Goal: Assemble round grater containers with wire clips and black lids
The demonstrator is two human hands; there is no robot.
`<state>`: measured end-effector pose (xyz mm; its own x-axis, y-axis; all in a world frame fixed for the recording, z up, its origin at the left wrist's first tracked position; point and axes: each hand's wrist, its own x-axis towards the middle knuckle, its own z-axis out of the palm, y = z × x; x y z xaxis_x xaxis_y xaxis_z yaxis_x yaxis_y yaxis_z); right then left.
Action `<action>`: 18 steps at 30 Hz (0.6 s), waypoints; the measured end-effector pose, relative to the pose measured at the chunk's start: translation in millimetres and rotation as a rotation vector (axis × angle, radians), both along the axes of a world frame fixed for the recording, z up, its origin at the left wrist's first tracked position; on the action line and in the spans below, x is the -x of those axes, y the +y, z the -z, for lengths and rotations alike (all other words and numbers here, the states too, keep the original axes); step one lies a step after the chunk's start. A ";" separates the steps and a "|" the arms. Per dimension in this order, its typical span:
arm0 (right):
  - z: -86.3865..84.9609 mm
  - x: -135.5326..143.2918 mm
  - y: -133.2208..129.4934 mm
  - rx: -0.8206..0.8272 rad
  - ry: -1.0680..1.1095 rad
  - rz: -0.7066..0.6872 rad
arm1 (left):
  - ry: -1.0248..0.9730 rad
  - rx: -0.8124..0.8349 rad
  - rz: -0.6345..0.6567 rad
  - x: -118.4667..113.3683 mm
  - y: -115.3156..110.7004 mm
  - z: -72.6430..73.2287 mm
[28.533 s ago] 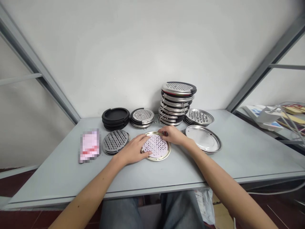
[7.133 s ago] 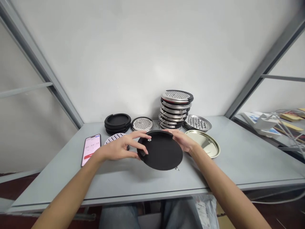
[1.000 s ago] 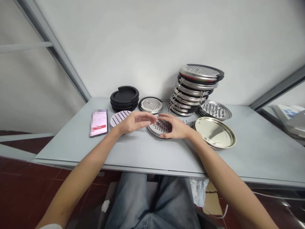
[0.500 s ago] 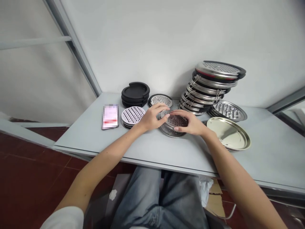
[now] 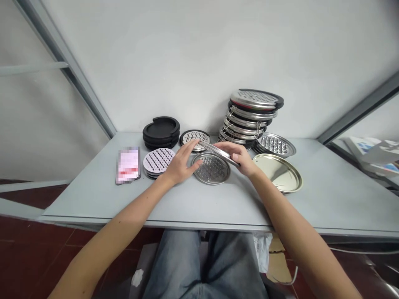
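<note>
My right hand (image 5: 238, 158) grips a round metal grater disc (image 5: 218, 151) by its right side. The disc is lifted and tilted, seen nearly edge-on. My left hand (image 5: 182, 164) is close to the disc's left edge, its fingers stretched and the thumb apart; whether a fingertip touches the edge I cannot tell. Below the disc, a round metal grater plate (image 5: 212, 169) with a raised rim lies on the table. Left of my left hand is a stack of pale slotted grater discs (image 5: 158, 160). Behind, a perforated disc sits in a black ring (image 5: 195, 139).
Black round holders (image 5: 161, 128) are stacked at the back left, near a phone-like item (image 5: 128, 164) with a blurred face. A tall leaning stack of metal and black graters (image 5: 252, 114) stands by the wall. Coarse grater plates (image 5: 276, 144) and shiny shallow trays (image 5: 280, 172) lie right.
The grater disc has been raised and tilted off the plate below, held by my right hand. My left hand has drawn away from its top. The view has shifted to the right.
</note>
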<state>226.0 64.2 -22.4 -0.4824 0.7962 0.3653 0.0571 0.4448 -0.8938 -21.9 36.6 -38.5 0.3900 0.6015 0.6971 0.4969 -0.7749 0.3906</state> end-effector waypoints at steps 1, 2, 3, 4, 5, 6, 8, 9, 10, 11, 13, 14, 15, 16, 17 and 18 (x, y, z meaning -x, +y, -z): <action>1.8 1.5 0.3 0.022 0.027 0.004 | 0.001 0.007 -0.003 -0.9 -0.5 1.1; 3.9 3.4 0.3 0.044 0.052 0.014 | 0.004 0.014 -0.011 -1.9 -1.3 1.9; 5.8 5.9 0.0 0.068 0.074 0.033 | 0.007 0.021 -0.025 -3.1 -2.5 2.5; 7.3 8.9 -0.9 0.095 0.091 0.060 | 0.014 0.029 -0.042 -4.4 -4.0 2.8; 8.4 12.7 -2.3 0.120 0.099 0.098 | 0.021 0.037 -0.058 -5.9 -5.5 2.9; 8.8 16.9 -4.2 0.137 0.100 0.137 | 0.033 0.045 -0.071 -7.7 -7.1 2.8; 8.1 26.2 -8.6 0.136 0.092 0.189 | 0.058 0.062 -0.088 -11.9 -9.9 2.6; 7.2 30.7 -10.9 0.123 0.087 0.192 | 0.067 0.072 -0.097 -14.2 -11.0 2.6; 6.1 34.6 -12.9 0.108 0.082 0.183 | 0.070 0.081 -0.112 -16.4 -11.8 2.7; 4.9 37.9 -14.6 0.099 0.073 0.162 | 0.066 0.089 -0.133 -18.3 -12.4 3.0; 2.2 42.2 -17.0 0.102 0.054 0.112 | 0.046 0.097 -0.186 -20.8 -12.9 3.9; 0.8 43.4 -17.8 0.116 0.047 0.086 | 0.038 0.098 -0.208 -21.3 -13.0 4.4; -0.5 44.2 -18.3 0.135 0.047 0.066 | 0.035 0.097 -0.224 -21.4 -13.1 4.9; -1.6 44.8 -18.8 0.158 0.056 0.053 | 0.036 0.095 -0.236 -21.3 -13.2 5.4; -2.2 45.4 -19.1 0.182 0.069 0.046 | 0.040 0.092 -0.242 -21.1 -13.4 5.8; -2.4 46.2 -19.3 0.200 0.086 0.051 | 0.046 0.090 -0.247 -20.9 -13.7 6.1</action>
